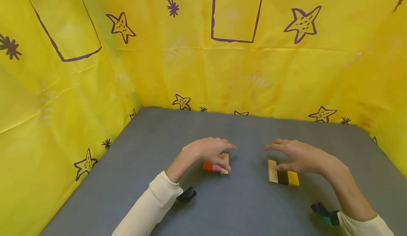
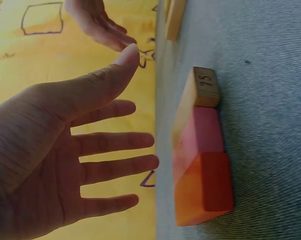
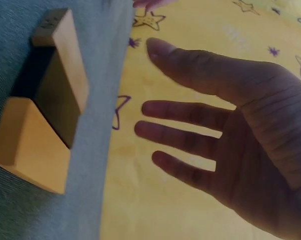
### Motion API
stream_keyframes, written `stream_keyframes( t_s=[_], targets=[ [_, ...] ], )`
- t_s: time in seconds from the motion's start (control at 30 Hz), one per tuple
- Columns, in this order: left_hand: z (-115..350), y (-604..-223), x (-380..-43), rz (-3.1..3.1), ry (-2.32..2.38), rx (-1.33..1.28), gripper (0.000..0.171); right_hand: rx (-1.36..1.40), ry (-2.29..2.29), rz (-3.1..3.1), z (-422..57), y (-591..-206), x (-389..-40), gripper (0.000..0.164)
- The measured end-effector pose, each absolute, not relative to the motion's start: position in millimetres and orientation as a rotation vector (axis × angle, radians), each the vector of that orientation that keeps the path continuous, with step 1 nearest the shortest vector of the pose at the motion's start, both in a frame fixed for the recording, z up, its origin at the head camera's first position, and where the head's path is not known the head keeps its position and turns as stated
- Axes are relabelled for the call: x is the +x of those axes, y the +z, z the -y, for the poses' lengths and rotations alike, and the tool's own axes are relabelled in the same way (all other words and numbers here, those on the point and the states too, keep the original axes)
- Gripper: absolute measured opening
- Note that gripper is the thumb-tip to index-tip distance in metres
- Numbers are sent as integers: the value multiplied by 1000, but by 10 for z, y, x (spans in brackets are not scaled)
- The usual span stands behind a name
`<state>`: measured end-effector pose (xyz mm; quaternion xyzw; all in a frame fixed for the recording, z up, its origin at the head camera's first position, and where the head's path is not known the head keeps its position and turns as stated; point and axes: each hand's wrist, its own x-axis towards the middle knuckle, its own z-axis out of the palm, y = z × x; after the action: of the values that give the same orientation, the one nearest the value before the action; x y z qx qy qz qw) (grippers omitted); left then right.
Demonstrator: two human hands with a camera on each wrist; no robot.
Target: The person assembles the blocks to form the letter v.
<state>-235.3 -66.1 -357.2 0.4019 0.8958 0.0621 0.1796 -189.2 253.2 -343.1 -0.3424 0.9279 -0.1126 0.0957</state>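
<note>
My left hand (image 1: pixel 210 150) hovers over a row of wooden blocks, its fingers spread and holding nothing. That row has an orange-red block (image 2: pixel 218 182), a pink block (image 2: pixel 209 130) and a plain wood block (image 2: pixel 206 87) with a number on its end, side by side. Across a gap, my right hand (image 1: pixel 300 155) hangs above a second row, fingers spread and nothing in them. Here a plain wood block (image 1: pixel 272 171), a dark block (image 1: pixel 282 177) and a yellow block (image 1: pixel 293 178) lie against one another. Part of the left row is hidden behind the left hand in the head view.
A grey surface (image 1: pixel 229 207) lies under the blocks. Yellow cloth walls (image 1: pixel 203 70) with drawn stars and frames stand at the back and sides. Dark wrist-worn pieces (image 1: pixel 187 195) stick out below both wrists.
</note>
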Motion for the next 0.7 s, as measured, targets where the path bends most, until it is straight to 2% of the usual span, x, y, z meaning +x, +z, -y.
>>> stream_keyframes(
  t_s=[0.2,0.7],
  targets=[
    [643,-3631,-2352,-2498,142,1174,73,-1105,-295,-2708,-2544,-3544,-1883,58],
    [644,-3746,-2381,-2513,73,1231,77,-1094,-244,-2687,-2500,-3630,-1881,61]
  ],
)
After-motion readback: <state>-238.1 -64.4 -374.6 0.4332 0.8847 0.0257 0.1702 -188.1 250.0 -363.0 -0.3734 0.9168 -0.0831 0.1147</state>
